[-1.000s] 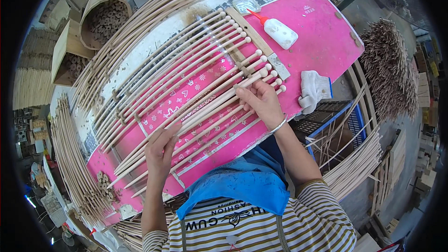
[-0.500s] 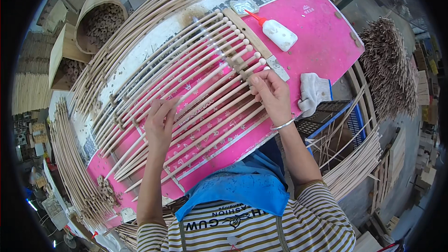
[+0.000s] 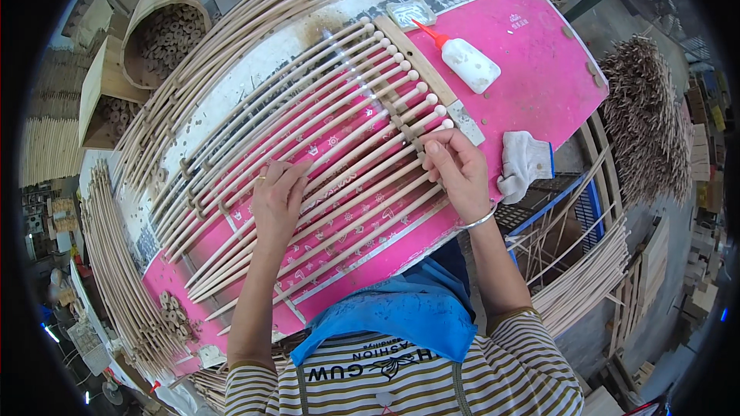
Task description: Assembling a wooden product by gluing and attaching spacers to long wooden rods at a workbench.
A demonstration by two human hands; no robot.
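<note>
Wooden sticks (image 3: 339,199) lie side by side across a pink board (image 3: 532,54), several with round wooden balls (image 3: 413,75) at their far-right ends. Over the middle of the row is my left hand (image 3: 279,199), its thumb and fingers pinched around one stick. My right hand (image 3: 460,173) is at the right-hand ends of the nearer sticks, just below the last visible balls. Its thumb and forefinger are closed together; whatever is between them is hidden. A wooden stop bar (image 3: 420,58) lies beyond the ball ends.
A white squeeze bottle (image 3: 470,65) with a red tip lies right of the bar, near a white glove (image 3: 526,162). More sticks (image 3: 208,54) lie at the far left, beside a round wooden tub (image 3: 137,54) of small rings. A blue-edged crate (image 3: 593,208) stands at right.
The view has shifted slightly. My right hand has moved a little nearer to me along the stick ends, and my left hand slightly to the right.
</note>
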